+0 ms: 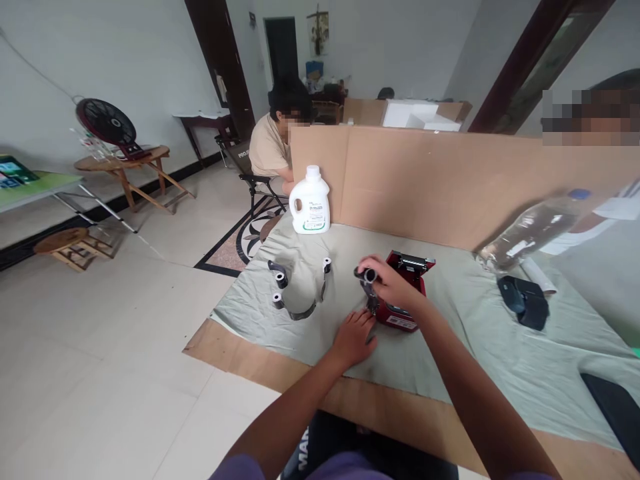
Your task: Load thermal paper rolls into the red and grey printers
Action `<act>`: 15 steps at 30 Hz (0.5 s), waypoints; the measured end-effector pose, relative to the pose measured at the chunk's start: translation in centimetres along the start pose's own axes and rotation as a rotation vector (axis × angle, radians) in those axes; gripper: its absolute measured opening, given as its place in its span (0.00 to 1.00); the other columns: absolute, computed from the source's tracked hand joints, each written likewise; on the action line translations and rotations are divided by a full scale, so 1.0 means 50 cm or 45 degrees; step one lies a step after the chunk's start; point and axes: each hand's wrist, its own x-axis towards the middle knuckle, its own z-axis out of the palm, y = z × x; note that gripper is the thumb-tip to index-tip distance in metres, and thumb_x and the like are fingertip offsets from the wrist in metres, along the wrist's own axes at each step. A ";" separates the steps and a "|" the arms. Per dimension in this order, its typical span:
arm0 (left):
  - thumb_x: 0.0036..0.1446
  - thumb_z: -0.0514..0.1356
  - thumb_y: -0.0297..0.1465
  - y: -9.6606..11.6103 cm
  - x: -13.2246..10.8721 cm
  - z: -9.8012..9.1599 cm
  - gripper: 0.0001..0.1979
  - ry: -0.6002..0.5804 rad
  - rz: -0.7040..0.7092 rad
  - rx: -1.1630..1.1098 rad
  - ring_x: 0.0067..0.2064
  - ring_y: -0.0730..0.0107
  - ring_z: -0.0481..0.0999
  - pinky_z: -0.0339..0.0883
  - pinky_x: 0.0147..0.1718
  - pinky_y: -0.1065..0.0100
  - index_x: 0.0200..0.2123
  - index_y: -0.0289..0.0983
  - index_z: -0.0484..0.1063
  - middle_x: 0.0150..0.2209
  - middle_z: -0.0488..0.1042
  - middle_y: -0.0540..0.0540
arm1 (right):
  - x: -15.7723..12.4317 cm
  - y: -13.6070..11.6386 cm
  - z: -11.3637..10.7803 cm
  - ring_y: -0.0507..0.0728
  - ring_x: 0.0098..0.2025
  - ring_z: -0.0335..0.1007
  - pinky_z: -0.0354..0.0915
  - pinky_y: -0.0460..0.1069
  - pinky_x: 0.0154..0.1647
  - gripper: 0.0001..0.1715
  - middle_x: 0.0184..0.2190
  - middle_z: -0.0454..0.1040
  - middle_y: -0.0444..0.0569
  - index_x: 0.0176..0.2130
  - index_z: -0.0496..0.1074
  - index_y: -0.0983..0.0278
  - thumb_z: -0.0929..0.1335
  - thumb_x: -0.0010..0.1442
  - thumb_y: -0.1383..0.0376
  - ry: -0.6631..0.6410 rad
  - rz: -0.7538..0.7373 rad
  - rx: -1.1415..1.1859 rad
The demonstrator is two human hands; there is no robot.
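Note:
My right hand [393,283] is closed on a dark strip [369,290] with a rolled, tube-like end, held up at the left side of a red box [400,319]. The box stands with its lid raised, and a silvery roller-like part shows under the lid. My left hand [355,337] lies palm down on the cloth, fingers stretched out, its fingertips by the strip's lower end and the box's corner. To the left, more dark curled strips [303,313] with pale-ended rolls [281,280] lie on the cloth. What the strips are I cannot make out.
A white jug [311,203] stands at the back left before a cardboard partition [400,180]. On the right are a large clear bottle [535,227], a dark device [524,302] and a black flat object [615,413]. A person [270,143] sits beyond; another is at far right.

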 end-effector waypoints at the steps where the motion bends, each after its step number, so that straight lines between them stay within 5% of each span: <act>1: 0.62 0.58 0.37 0.001 0.000 -0.001 0.27 0.005 0.000 0.002 0.68 0.56 0.59 0.49 0.69 0.52 0.63 0.36 0.65 0.66 0.65 0.42 | 0.025 0.000 0.023 0.58 0.49 0.67 0.64 0.52 0.51 0.27 0.49 0.67 0.50 0.46 0.69 0.60 0.60 0.48 0.77 -0.053 -0.026 0.032; 8: 0.59 0.60 0.34 0.005 0.002 -0.010 0.24 0.076 0.032 -0.040 0.64 0.55 0.64 0.54 0.66 0.52 0.58 0.37 0.69 0.60 0.71 0.41 | 0.177 0.040 0.176 0.55 0.41 0.67 0.59 0.46 0.41 0.29 0.41 0.73 0.45 0.45 0.70 0.61 0.58 0.48 0.81 -0.370 -0.140 -0.072; 12: 0.58 0.60 0.34 0.011 0.002 -0.023 0.19 0.070 0.010 -0.055 0.60 0.53 0.69 0.57 0.65 0.52 0.52 0.36 0.73 0.54 0.76 0.40 | 0.220 0.061 0.236 0.58 0.45 0.67 0.57 0.47 0.40 0.28 0.44 0.76 0.47 0.45 0.72 0.60 0.60 0.50 0.82 -0.472 -0.178 -0.384; 15: 0.59 0.59 0.33 0.018 0.003 -0.037 0.23 0.049 -0.008 -0.082 0.62 0.51 0.67 0.59 0.64 0.51 0.58 0.39 0.70 0.58 0.73 0.41 | 0.233 0.078 0.271 0.58 0.44 0.67 0.56 0.47 0.38 0.27 0.44 0.76 0.47 0.46 0.72 0.59 0.61 0.53 0.81 -0.547 -0.149 -0.565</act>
